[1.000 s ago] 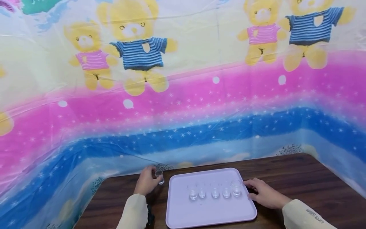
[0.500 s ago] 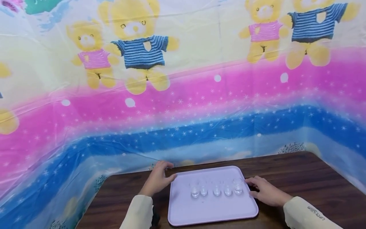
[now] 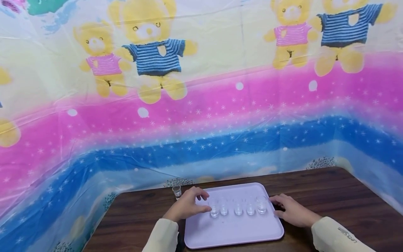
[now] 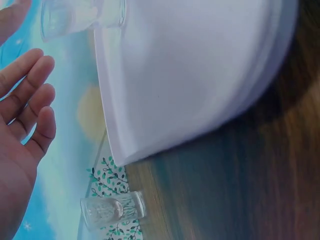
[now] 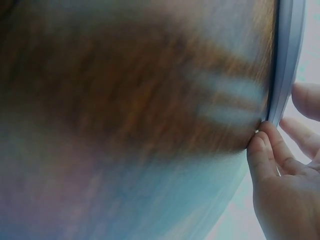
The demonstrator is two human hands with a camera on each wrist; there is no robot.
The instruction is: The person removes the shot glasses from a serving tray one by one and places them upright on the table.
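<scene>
Several small clear shot glasses [image 3: 238,209] stand in a row on a pale lilac tray [image 3: 233,233]. My left hand [image 3: 189,204] reaches over the tray's left side, thumb and fingers apart beside the leftmost shot glass [image 3: 214,212]. In the left wrist view, nothing lies within the left hand [image 4: 17,155]. Another shot glass [image 3: 176,190] stands on the table left of the tray, behind that hand. My right hand [image 3: 292,211] rests at the tray's right rim; in the right wrist view its loosely bent fingers [image 5: 260,157] touch the rim from the table side.
The dark wood table [image 3: 321,196] extends on both sides of the tray. Behind it hangs a cloth [image 3: 214,115] printed with bears and pink and blue bands, close to the table's back edge.
My left hand has let go of the shot glass, left standing on the table, and moved right over the tray to the leftmost glass. The right hand stays at the rim.
</scene>
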